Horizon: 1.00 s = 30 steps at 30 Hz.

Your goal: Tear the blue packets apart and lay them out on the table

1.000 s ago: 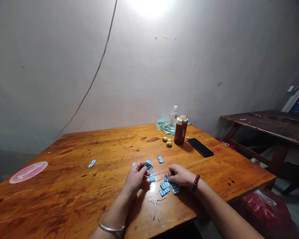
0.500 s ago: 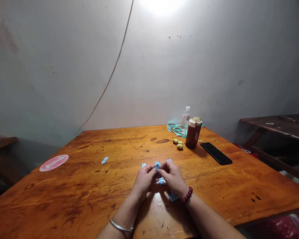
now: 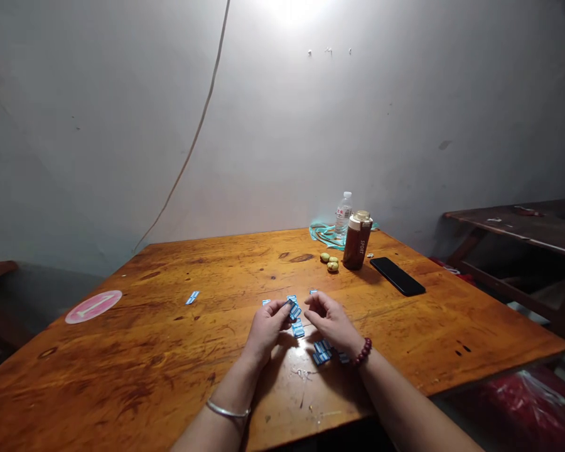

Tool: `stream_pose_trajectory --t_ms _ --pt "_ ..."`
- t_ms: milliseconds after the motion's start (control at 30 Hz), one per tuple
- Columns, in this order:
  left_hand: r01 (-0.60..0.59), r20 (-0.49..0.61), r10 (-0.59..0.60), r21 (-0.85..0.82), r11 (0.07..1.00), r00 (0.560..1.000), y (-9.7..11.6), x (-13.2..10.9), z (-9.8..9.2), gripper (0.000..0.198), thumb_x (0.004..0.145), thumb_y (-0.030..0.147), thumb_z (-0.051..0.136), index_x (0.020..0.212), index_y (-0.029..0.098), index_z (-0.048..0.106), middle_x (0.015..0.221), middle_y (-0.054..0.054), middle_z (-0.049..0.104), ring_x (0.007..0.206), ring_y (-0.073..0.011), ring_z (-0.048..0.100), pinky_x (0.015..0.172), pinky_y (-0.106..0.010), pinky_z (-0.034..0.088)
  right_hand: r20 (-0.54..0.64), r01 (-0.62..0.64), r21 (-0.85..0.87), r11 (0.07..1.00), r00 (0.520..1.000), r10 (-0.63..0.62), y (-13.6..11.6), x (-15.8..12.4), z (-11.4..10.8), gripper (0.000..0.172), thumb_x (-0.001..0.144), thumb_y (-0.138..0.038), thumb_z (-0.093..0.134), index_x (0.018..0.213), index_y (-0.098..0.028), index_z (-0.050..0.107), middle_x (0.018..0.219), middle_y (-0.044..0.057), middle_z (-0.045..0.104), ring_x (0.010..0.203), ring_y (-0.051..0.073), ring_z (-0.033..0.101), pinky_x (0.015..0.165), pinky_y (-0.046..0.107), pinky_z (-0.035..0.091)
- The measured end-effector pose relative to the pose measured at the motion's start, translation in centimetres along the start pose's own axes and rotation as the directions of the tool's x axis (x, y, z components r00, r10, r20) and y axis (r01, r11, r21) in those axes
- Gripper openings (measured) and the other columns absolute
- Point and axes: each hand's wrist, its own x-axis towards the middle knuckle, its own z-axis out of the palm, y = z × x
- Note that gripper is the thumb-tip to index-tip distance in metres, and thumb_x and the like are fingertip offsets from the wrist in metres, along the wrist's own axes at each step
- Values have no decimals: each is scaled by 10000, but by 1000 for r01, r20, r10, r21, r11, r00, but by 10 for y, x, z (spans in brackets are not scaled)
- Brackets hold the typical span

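A bright light [image 3: 294, 7] whitens the gray wall [image 3: 263, 144] above a wooden table [image 3: 230, 270].

Left hand [image 3: 265, 329], silver bangle [image 3: 227, 411] at wrist, pinches small blue-and-white card [image 3: 292, 307] above wooden table [image 3: 145, 358]. Right hand [image 3: 333, 321], dark-red beads [image 3: 365, 351] at wrist, just beside, fingers curled and parted. Clock from hands: card cluster [image 3: 322, 353] at four, near right wrist; lone card piece [image 3: 192, 297] nine-thirty; pink disc [image 3: 94, 307] nine; greenish fruits [image 3: 332, 267] and clear bottle [image 3: 343, 216] one; brown SPORT flask [image 3: 356, 245] between one and two; black phone [image 3: 397, 276] past two.
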Motion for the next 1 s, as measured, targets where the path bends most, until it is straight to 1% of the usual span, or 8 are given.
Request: stream_pose_trajectory --t_ms 67,167,267,400,500,700,833,1000 --pt "-7 -28 8 11 1000 1000 3 0 -1 273 621 371 635 731 122 613 649 -31 619 564 -105 552 515 -184 399 91 -18 -186 982 995 35 2 -9 -17 166 725 -259 502 870 -181 524 714 -8 491 642 115 455 585 227 363" --pt "-29 -29 29 13 1000 999 5 0 -1 257 626 367 630 723 130 611 642 -25 618 555 -101 549 510 -181 394 244 19 -463 886 964 106 3 -22 -35 231 641 -248 600 864 -196 570 831 22 517 769 153 461 680 252 343" --pt "-48 -10 48 33 998 999 5 -1 1 258 625 374 626 712 132 615 637 -24 620 537 -99 539 502 -189 393 307 34 -567 823 936 173 2 -25 -39 273 607 -249 633 872 -209 581 859 25 531 808 164 455 692 244 321" --pt "-68 -5 68 57 996 998 6 -3 2 255 628 375 619 701 131 615 597 -12 607 511 -90 519 486 -186 383 355 0 -583 812 900 255 6 -18 -35 199 605 -242 620 792 -189 582 786 6 560 705 131 456 568 206 290" --pt "-70 -14 71 64 996 997 8 -3 1 253 635 372 615 704 128 609 596 -12 603 519 -89 521 491 -184 383 368 18 -587 810 897 247 7 -15 -35 168 611 -257 610 758 -181 580 748 -2 567 663 120 448 535 203 273" --pt "-74 8 74 49 996 997 7 -3 1 257 626 373 624 700 127 604 579 -10 589 502 -88 498 472 -186 371 416 107 -530 841 897 148 -2 -22 -41 246 608 -299 631 825 -193 582 826 13 561 731 137 468 606 211 323" --pt "-95 14 95 33 995 995 4 -1 0 248 630 363 623 704 127 603 565 -3 578 491 -83 491 462 -184 361 426 120 -519 847 894 135 -6 -20 -39 183 693 -213 533 863 -197 596 818 26 567 746 140 488 639 218 341" --pt "-93 8 92 56 994 996 6 -1 0 236 637 355 613 706 130 608 577 0 586 498 -78 501 475 -179 368 463 168 -538 826 878 123 -6 -19 -34 249 635 -204 583 883 -209 607 833 26 575 756 152 493 647 222 342"
